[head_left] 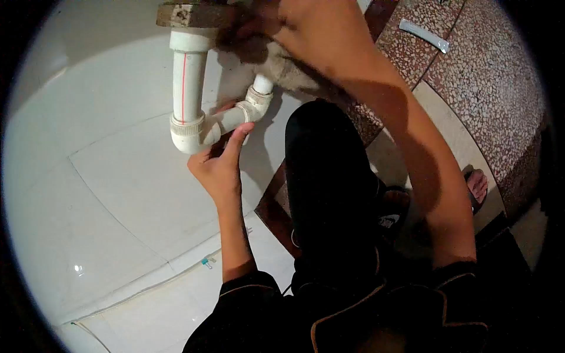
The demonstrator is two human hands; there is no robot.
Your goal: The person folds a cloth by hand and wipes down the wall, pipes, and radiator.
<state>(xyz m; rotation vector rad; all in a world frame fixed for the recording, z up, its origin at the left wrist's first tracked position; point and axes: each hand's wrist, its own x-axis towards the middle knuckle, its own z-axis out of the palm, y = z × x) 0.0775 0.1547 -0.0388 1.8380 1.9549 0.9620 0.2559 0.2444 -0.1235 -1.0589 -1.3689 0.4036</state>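
Note:
A white plastic pipe (189, 88) with a red line runs down from a brown square fitting (194, 16) to an elbow. From there a short pipe leads to a second elbow (257, 101) near the wall. My left hand (220, 165) is wrapped round the short pipe, its thumb on top and its other fingers behind. My right hand (294, 23) is raised beside the brown fitting at the top; its fingers lie in dark shadow, and what they hold, if anything, cannot be made out.
White tiled wall (123, 194) fills the left side. My bent knee (321, 135) is close below the pipes. A narrow whitish strip (424, 36) lies on the speckled floor (488, 88). A small teal-tipped item (206, 262) is at lower left.

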